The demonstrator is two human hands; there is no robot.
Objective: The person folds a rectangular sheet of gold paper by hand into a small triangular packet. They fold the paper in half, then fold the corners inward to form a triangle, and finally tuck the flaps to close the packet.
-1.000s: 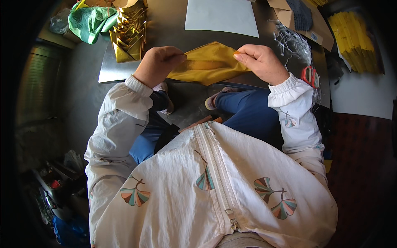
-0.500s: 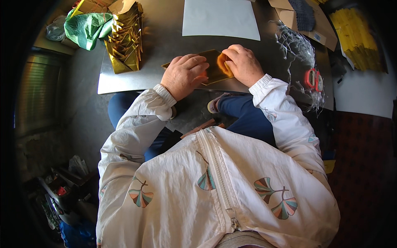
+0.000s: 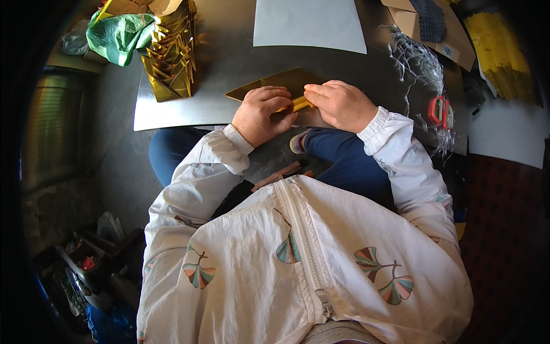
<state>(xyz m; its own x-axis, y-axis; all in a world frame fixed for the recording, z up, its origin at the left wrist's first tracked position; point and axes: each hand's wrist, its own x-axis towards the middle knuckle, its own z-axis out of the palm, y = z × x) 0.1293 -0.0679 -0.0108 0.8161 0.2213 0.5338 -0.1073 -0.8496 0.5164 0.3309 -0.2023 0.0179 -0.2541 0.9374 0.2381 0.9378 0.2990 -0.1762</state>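
A sheet of shiny gold paper (image 3: 288,78) lies at the table's near edge, its far part flat. Its near part stands up as a bright folded strip between my hands. My left hand (image 3: 264,116) is closed on the left end of that strip, thumb and fingers curled together. From the right, my right hand (image 3: 345,106) pinches the other end, its fingers pointing left. The palms face inward, so the fingertips are partly hidden. To the left stands a long stack of folded gold paper pieces (image 3: 167,63), nested into each other.
A white sheet (image 3: 309,26) lies farther back on the metal table (image 3: 229,57). On the right are red-handled scissors (image 3: 441,112), a tangle of white strings (image 3: 421,63) and a cardboard box (image 3: 450,40) with a dark cloth. Yellow bundled strips (image 3: 498,54) lie beyond. A green plastic bag (image 3: 119,39) sits far left.
My hands have come closer together and slightly lower. The paper's near part, curled at the right before, now forms a narrow raised strip between them. The view has shifted a little.
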